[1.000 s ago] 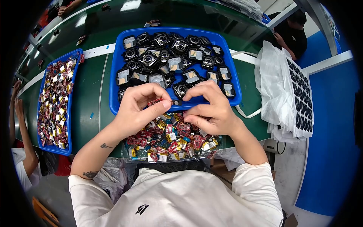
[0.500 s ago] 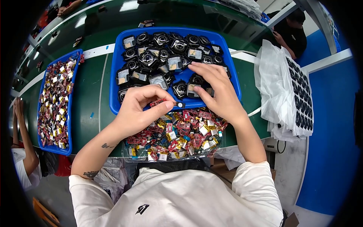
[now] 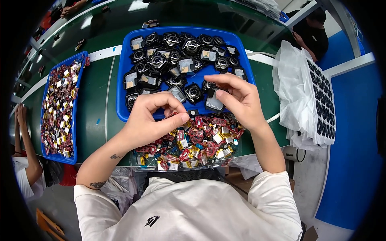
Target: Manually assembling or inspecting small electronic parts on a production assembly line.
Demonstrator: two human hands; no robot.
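My left hand pinches a small red circuit board between thumb and forefinger. A dark end piece with a pale round spot juts out past the fingertips. In my right hand is a black watch case, its grey flat face upward, gripped at its upper edge by the thumb; the other fingers curl above it. Both hands hover at the near side of a blue tray filled with several black watch cases, some dial up, some grey side up. Right below my hands lies a heap of red circuit boards with batteries in a clear tray.
Another blue tray of circuit boards stands to the left on the green table. At the right, white wrapping sheets lie beside a sheet of black parts. A co-worker's hands show at far left; another person sits upper right.
My right hand has drawn back a little to the right and now holds a watch case turned grey face up. The left hand stays nearly in place with the circuit board.
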